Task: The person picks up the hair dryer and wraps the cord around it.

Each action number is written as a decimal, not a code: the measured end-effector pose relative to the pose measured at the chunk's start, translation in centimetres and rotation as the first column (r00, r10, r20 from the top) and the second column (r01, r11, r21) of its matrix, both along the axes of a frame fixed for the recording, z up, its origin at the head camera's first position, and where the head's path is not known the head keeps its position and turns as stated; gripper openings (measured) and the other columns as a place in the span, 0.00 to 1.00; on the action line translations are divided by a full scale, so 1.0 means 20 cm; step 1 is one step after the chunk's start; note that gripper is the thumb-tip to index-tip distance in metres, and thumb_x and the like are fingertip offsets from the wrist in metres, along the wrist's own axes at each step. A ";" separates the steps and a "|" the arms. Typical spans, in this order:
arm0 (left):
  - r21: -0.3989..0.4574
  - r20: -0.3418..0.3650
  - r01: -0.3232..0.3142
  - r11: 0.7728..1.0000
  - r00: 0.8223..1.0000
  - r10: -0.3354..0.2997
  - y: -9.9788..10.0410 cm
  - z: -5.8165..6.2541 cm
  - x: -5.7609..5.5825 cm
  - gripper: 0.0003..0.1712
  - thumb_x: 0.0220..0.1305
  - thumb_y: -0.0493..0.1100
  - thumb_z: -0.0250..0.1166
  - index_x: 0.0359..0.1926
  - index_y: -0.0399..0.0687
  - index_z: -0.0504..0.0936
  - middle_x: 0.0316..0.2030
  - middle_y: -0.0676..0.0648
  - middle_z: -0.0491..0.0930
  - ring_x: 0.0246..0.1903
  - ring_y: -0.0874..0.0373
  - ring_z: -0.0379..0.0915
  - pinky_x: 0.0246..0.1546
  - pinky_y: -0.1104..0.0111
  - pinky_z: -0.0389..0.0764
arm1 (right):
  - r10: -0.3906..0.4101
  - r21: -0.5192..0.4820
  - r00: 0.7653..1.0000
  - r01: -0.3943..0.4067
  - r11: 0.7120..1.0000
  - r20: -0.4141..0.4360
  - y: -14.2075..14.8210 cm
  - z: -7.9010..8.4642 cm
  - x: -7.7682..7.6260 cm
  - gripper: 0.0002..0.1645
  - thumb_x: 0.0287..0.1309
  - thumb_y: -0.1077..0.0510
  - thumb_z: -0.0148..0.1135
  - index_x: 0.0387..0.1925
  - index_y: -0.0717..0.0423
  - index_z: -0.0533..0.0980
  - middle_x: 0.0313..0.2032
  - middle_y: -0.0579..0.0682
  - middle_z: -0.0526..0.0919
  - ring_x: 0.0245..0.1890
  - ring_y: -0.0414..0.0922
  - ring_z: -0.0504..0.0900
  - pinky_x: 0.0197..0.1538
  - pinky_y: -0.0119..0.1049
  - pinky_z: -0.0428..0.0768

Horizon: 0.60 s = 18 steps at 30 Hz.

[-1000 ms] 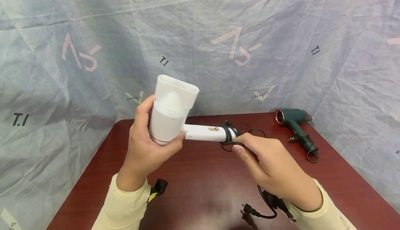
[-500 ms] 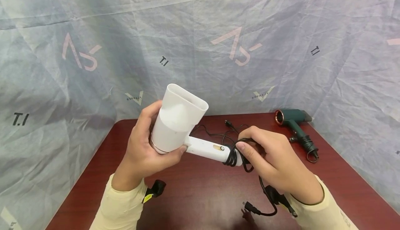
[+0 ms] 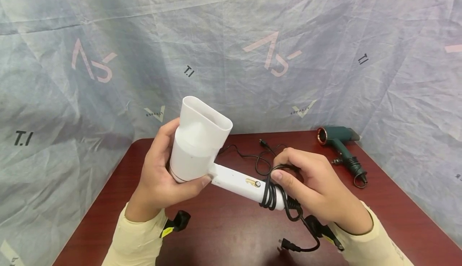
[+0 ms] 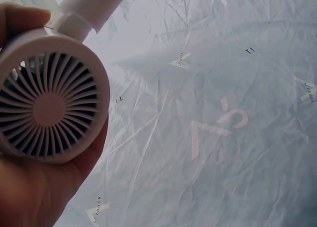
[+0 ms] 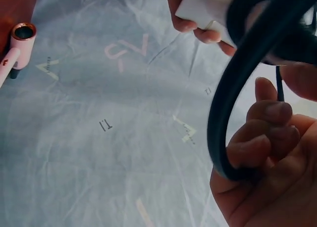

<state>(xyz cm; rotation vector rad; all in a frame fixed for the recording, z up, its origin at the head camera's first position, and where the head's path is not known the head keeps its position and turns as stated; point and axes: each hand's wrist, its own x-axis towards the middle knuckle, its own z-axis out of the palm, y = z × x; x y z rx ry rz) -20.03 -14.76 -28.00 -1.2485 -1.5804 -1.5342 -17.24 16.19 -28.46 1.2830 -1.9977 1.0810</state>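
Note:
A white hair dryer point(image 3: 193, 157) with a flat, wide nozzle is held above the table, nozzle up and handle slanting down to the right. My left hand point(image 3: 159, 173) grips its barrel, thumb near the handle joint; the left wrist view shows the round slotted rear grille point(image 4: 48, 108). Black cord point(image 3: 268, 195) is wound in several turns round the handle's end. With thumb and fingers my right hand point(image 3: 314, 185) pinches a loop of this cord beside the handle. The cord's plug point(image 3: 290, 245) hangs below the right hand. In the right wrist view a cord loop point(image 5: 220, 123) crosses close to the camera.
A dark green hair dryer point(image 3: 339, 141) with a copper-coloured ring and cord wound round its handle lies at the back right of the red-brown table point(image 3: 216, 234). Another black cord with a plug point(image 3: 263, 142) lies at the back middle. A grey printed curtain point(image 3: 223, 49) surrounds the table.
The white hair dryer's handle end has tilted downward and its nozzle has turned more toward the right. My right hand keeps pinching the cord, whose loops now stand looser at the handle's end.

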 end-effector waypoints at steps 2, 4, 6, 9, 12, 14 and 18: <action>0.014 0.016 0.013 1.000 1.000 -0.013 0.00 0.00 0.01 0.55 0.33 0.26 0.78 0.68 0.24 0.65 0.51 0.37 0.81 0.47 0.50 0.79 0.48 0.65 0.81 | 0.009 0.004 1.000 -0.009 1.000 0.025 0.00 -0.01 -0.01 0.13 0.63 0.70 0.64 0.39 0.48 0.77 0.30 0.38 0.75 0.25 0.31 0.69 0.26 0.23 0.69; 0.028 0.030 0.021 0.999 0.999 -0.021 -0.01 0.00 0.01 0.56 0.32 0.26 0.78 0.68 0.24 0.65 0.51 0.37 0.81 0.47 0.49 0.80 0.48 0.64 0.82 | 0.019 0.012 0.998 -0.020 1.000 0.055 0.00 -0.03 -0.02 0.16 0.62 0.72 0.63 0.40 0.46 0.77 0.30 0.38 0.75 0.26 0.32 0.69 0.26 0.24 0.70; 0.043 0.038 0.026 0.999 0.999 -0.027 -0.01 0.00 0.02 0.56 0.31 0.25 0.77 0.68 0.24 0.65 0.51 0.36 0.80 0.47 0.49 0.79 0.47 0.64 0.82 | 0.026 0.022 0.997 -0.028 0.999 0.074 -0.01 -0.04 -0.03 0.17 0.63 0.72 0.63 0.40 0.45 0.77 0.31 0.38 0.75 0.28 0.33 0.71 0.28 0.25 0.72; 0.064 0.043 0.040 0.997 0.998 -0.043 -0.01 0.01 0.02 0.56 0.31 0.24 0.76 0.69 0.24 0.64 0.52 0.36 0.80 0.46 0.49 0.80 0.47 0.64 0.83 | 0.040 0.040 0.996 -0.043 0.998 0.082 -0.01 -0.06 -0.06 0.17 0.65 0.71 0.61 0.41 0.44 0.77 0.31 0.37 0.76 0.29 0.34 0.73 0.32 0.27 0.73; 0.098 0.044 0.107 0.989 0.993 -0.112 0.01 0.02 0.03 0.55 0.32 0.21 0.74 0.68 0.23 0.63 0.51 0.35 0.80 0.43 0.47 0.83 0.45 0.62 0.85 | 0.052 0.054 0.996 -0.056 0.997 0.079 -0.02 -0.07 -0.08 0.16 0.67 0.71 0.58 0.42 0.44 0.77 0.29 0.37 0.75 0.29 0.33 0.72 0.32 0.27 0.73; 0.125 0.040 0.165 0.978 0.984 -0.171 0.02 0.03 0.03 0.54 0.34 0.19 0.72 0.69 0.22 0.61 0.51 0.33 0.79 0.41 0.45 0.85 0.43 0.60 0.87 | 0.055 0.062 0.995 -0.061 0.996 0.088 -0.03 -0.08 -0.09 0.17 0.69 0.71 0.56 0.42 0.44 0.77 0.29 0.37 0.74 0.29 0.33 0.72 0.33 0.27 0.73; 0.165 0.027 0.229 0.959 0.971 -0.236 0.03 0.04 0.04 0.53 0.36 0.17 0.69 0.68 0.22 0.60 0.51 0.32 0.78 0.38 0.42 0.87 0.41 0.56 0.88 | 0.062 0.063 0.989 -0.071 0.995 0.133 -0.04 -0.09 -0.09 0.18 0.73 0.71 0.51 0.44 0.43 0.77 0.31 0.37 0.77 0.29 0.35 0.74 0.32 0.28 0.75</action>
